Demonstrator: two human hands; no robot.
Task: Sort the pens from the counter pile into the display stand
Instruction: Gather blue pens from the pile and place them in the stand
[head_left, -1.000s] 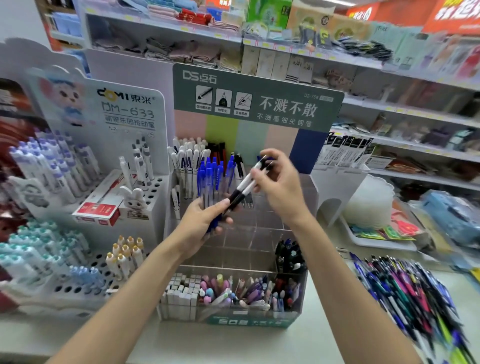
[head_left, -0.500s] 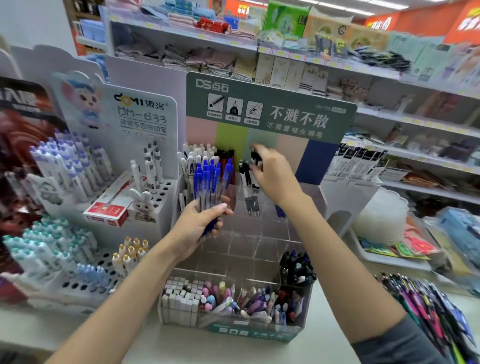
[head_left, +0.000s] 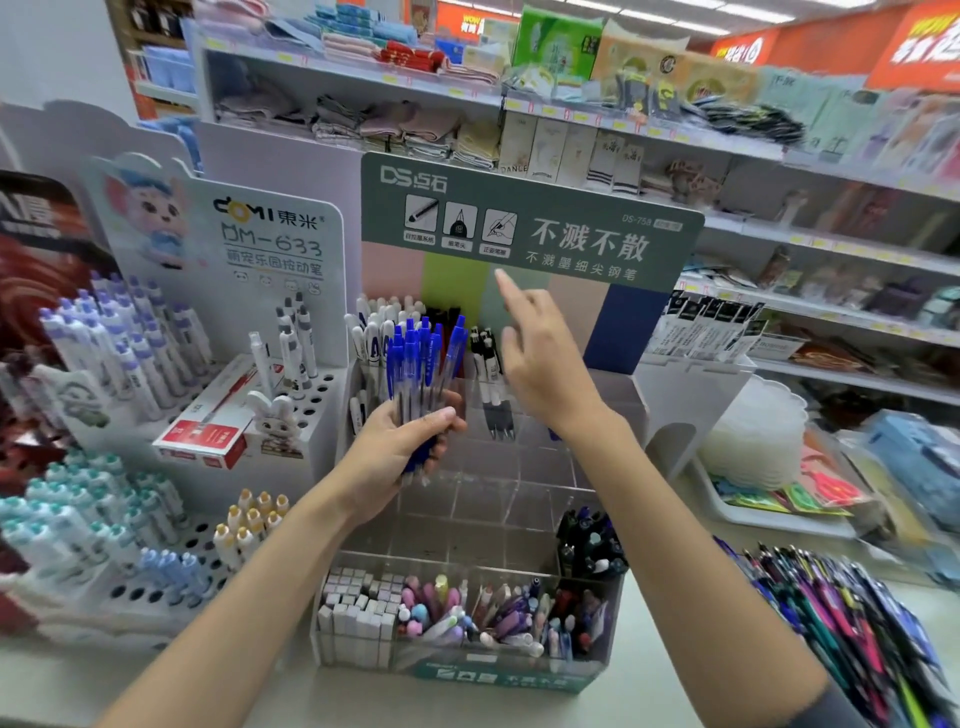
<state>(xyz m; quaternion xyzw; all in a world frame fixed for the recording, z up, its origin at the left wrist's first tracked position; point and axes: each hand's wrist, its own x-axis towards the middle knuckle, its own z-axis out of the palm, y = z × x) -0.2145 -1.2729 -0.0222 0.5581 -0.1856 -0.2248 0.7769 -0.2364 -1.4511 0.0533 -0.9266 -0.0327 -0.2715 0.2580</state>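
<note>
since the earlier frame, the display stand (head_left: 519, 545), centre frame, has been given black-and-white pens (head_left: 491, 374) in its upper row. a large counter pile (head_left: 852, 623) is seen lower right, so most sorting is judged undone. the right hand (head_left: 540, 358) is raised, fingers spread, empty; blue pens (head_left: 421, 358) are gripped by the left hand (head_left: 395, 452).

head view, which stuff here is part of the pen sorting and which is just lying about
Job:
left hand gripping blue pens
right hand, open, over the back row
clear display stand
black-and-white pens slotted in it
counter pile of pens

Lying about:
red box
rabbit figure
white tray stack
purple-capped pens in the neighbouring rack
</note>
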